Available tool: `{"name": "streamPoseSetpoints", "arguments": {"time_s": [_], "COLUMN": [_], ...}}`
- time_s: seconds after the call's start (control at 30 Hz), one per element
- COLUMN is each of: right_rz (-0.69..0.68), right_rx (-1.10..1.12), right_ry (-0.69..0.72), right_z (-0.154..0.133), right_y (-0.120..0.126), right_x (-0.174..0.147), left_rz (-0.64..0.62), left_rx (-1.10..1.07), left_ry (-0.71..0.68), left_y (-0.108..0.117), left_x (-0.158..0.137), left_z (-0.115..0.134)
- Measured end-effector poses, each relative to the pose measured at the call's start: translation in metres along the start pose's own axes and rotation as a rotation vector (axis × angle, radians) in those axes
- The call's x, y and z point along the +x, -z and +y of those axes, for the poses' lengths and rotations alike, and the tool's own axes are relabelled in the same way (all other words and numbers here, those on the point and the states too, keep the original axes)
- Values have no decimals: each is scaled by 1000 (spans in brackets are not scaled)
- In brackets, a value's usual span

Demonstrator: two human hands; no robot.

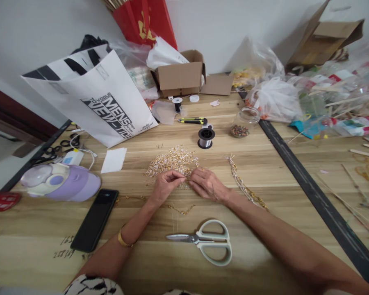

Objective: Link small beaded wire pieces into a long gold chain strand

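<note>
At the near edge of a heap of small gold and clear bead links (176, 159), my two hands meet with fingertips almost touching. My left hand (167, 186) is closed in a pinch, thumb against forefinger; whatever lies between them is too small to make out. My right hand (207, 184) has its fingers bent together at the same spot, and their tips hide what they grip. A thin gold beaded chain (183, 212) runs across the table below my left wrist. White-handled scissors (209, 239) lie nearer to me, blades pointing left.
Beaded strands (241, 182) lie right of my hands. Behind the heap are a wire spool (206, 139), a cutter knife (192, 121) and a glass jar (245, 123). A phone (95, 219) and purple bottle (70, 182) lie left. A black strip (298, 178) crosses the right side.
</note>
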State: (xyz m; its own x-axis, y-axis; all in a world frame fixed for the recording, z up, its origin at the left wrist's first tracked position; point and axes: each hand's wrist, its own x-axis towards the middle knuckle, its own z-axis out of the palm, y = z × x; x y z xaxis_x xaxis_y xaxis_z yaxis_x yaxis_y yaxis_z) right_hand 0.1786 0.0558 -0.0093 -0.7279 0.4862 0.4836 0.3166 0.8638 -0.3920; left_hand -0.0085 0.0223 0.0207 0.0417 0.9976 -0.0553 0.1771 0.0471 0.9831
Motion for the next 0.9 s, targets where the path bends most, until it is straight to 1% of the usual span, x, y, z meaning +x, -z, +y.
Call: {"name": "streamPoseSetpoints", "arguments": {"time_s": [0.3,0.53,0.73,0.9], "right_rz": [1,18,22,25], "right_rx": [0,6,53,61], "right_ry": [13,34,33,20], "right_z": [0,1,1,1], "right_y": [1,-3,-4,-3], "right_x": [0,-2,-1,0], "left_rz": [-30,-91,-108,-126], "left_rx": [-31,-48,-49,-60], "left_ry": [71,56,40,-3], "left_y": [1,-2,-2,-2], "left_x": [1,0,0,1], "left_z": [-3,-4,-5,-7]}}
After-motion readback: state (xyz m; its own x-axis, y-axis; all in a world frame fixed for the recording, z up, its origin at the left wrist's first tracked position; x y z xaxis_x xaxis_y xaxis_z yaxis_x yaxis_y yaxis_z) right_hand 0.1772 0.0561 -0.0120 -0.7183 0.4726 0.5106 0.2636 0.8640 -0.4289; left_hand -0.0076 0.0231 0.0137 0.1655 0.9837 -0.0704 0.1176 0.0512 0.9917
